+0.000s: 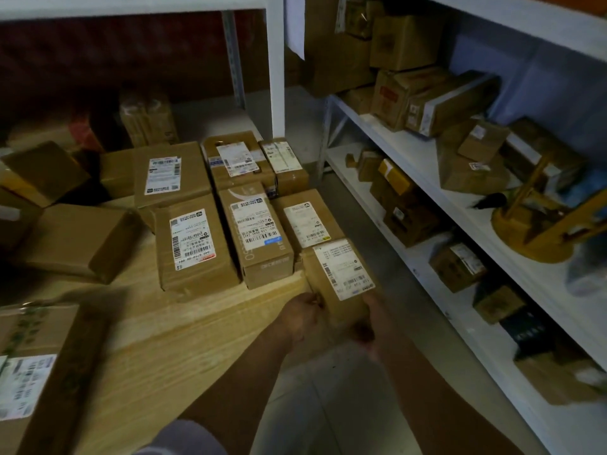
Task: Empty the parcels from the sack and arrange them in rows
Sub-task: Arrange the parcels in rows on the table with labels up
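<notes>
A small brown parcel (340, 279) with a white label sits at the right front corner of the wooden table (170, 339). My left hand (303, 315) grips its near left side and my right hand (374, 320) grips its near right side. It stands just in front of another labelled parcel (305, 221). Behind and to the left, several labelled parcels lie in rows, among them a long one (254, 234) and a wide one (192, 244). No sack is in view.
Loose unlabelled boxes (78, 241) lie at the table's left, and a large labelled box (36, 372) at the near left. White shelving (427, 178) full of parcels runs along the right. A narrow strip of floor (328, 389) separates table and shelves.
</notes>
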